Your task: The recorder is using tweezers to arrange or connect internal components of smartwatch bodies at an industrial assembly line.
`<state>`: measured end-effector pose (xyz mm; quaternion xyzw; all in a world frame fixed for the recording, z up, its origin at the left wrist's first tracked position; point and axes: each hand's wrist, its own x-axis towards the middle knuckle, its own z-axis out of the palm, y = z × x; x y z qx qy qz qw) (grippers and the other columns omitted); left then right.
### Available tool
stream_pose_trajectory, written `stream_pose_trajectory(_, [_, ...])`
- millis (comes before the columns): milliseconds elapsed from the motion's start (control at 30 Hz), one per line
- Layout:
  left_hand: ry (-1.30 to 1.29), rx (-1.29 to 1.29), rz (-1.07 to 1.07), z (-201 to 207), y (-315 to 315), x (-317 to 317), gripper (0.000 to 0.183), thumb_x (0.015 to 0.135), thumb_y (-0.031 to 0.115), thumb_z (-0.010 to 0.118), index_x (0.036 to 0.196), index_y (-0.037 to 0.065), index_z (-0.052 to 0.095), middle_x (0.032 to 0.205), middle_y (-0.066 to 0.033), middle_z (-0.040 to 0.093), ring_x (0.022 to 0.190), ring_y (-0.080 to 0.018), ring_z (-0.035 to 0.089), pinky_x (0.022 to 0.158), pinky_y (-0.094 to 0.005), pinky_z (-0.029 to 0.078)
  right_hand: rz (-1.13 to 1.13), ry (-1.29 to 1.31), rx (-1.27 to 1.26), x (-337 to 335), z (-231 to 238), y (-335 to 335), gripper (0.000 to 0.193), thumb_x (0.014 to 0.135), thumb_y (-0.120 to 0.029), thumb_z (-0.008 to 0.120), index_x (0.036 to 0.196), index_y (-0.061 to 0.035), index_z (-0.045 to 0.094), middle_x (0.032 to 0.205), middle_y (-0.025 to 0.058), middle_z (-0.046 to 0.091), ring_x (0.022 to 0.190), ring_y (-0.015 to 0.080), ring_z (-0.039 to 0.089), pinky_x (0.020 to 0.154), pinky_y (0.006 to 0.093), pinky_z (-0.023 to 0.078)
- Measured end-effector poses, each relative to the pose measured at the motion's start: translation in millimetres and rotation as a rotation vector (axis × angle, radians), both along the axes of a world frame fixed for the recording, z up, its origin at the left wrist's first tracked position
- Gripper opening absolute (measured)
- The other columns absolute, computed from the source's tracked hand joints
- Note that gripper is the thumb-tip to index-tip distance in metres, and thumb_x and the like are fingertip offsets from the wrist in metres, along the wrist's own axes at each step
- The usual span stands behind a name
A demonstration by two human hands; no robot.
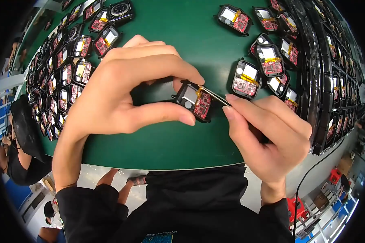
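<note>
Between the thumb and fingers of my left hand [125, 85] is an opened smartwatch case [194, 101], held tilted just above the green table. Inside it show a silvery battery, a red circuit board and a strip of yellow tape. My right hand [271, 133] pinches slim metal tweezers [216, 96] between thumb and index finger. Their tips reach the yellow tape near the top edge of the case; whether they grip it I cannot tell. Another opened watch case [246, 79] lies on the table just beyond my right fingertips.
Many opened watch cases [65, 75] crowd the table's left side. At right, a looser cluster [270, 60] lies beside black trays [312, 81] filled with more cases. The green tabletop [170, 152] ends close to my body. A co-worker [24, 150] sits at far left.
</note>
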<state>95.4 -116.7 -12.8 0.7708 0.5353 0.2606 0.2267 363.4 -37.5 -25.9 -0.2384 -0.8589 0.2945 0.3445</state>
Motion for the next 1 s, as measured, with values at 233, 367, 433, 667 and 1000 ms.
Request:
stream_pose_trajectory(233, [-0.038,-0.035,-0.035,0.3,-0.6,-7.1,0.068,0.071,0.052,0.097,0.116,0.003,0.084,0.099,-0.0051,0.079,0.081,-0.0163,0.064,0.071,-0.0309,0.04,0.044,-0.054,-0.237,3.0,13.1,4.4,0.02,0.082,0.01,0.085,0.101,0.0052,0.085,0.071,0.0061,0.07,0.059,0.0099,0.059,0.055,0.0253,0.041])
stream_pose_trajectory(367, [-0.047,-0.03,-0.039,-0.6,0.5,-6.2,0.069,0.071,0.054,0.096,0.116,0.003,0.084,0.099,-0.0054,0.078,0.082,-0.0165,0.064,0.071,-0.0306,0.039,0.055,-0.067,-0.26,5.5,11.5,5.9,0.019,0.083,0.01,0.084,0.101,0.0055,0.085,0.071,0.0065,0.07,0.06,0.0101,0.061,0.056,0.0247,0.042])
stream_pose_trajectory(433, [-0.054,-0.036,-0.038,-0.4,0.5,-6.1,0.069,0.071,0.054,0.096,0.116,0.003,0.084,0.099,-0.0053,0.078,0.082,-0.0165,0.064,0.072,-0.0307,0.039,0.056,-0.065,-0.275,5.5,11.4,6.2,0.018,0.083,0.01,0.084,0.101,0.0055,0.085,0.071,0.0066,0.071,0.06,0.0101,0.061,0.056,0.0248,0.042])
stream_pose_trajectory(667, [-0.031,-0.017,-0.046,-1.3,0.5,-6.4,0.067,0.071,0.052,0.096,0.116,0.003,0.084,0.098,-0.0049,0.076,0.082,-0.0168,0.064,0.072,-0.0312,0.039,0.071,-0.071,-0.308,5.7,9.6,7.4,0.016,0.084,0.009,0.083,0.099,0.0063,0.084,0.072,0.0066,0.071,0.06,0.0098,0.061,0.055,0.024,0.041])
stream_pose_trajectory(1000, [-0.048,-0.002,-0.047,-0.7,0.9,-2.5,0.061,0.073,0.046,0.095,0.114,0.002,0.084,0.096,-0.006,0.077,0.083,-0.0189,0.066,0.078,-0.0338,0.039,0.042,-0.112,-0.323,4.7,11.3,6.1,0.016,0.083,0.01,0.083,0.098,0.0061,0.084,0.072,0.0056,0.07,0.059,0.0073,0.059,0.054,0.0228,0.039])
